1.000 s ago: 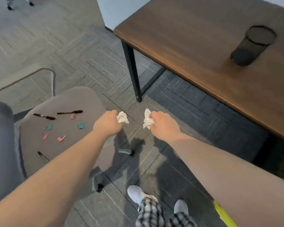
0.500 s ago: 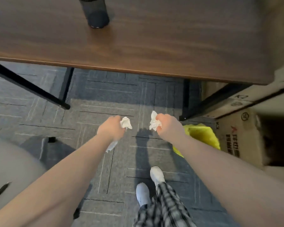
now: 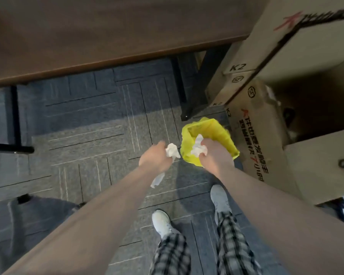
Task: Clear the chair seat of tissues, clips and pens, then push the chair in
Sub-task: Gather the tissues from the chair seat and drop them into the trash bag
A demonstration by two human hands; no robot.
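My left hand (image 3: 154, 156) is closed on a crumpled white tissue (image 3: 172, 150), with a strip of it hanging down under the wrist. It hovers just left of a small bin lined with a yellow bag (image 3: 216, 133) on the carpet. Over the bin's open mouth, my right hand (image 3: 212, 153) grips a second crumpled tissue (image 3: 198, 147). Only a grey edge of the chair seat (image 3: 10, 229) shows at the lower left; the clips and pens are out of view.
The brown wooden desk (image 3: 107, 36) spans the top, with black legs (image 3: 199, 86) beside the bin. Stacked cardboard boxes (image 3: 266, 116) stand at the right, right next to the bin. My feet in white shoes (image 3: 162, 223) stand on grey carpet tiles.
I have turned right, away from the chair, and both hands carried their tissues to the yellow bin. The right hand is now over the bin's mouth.
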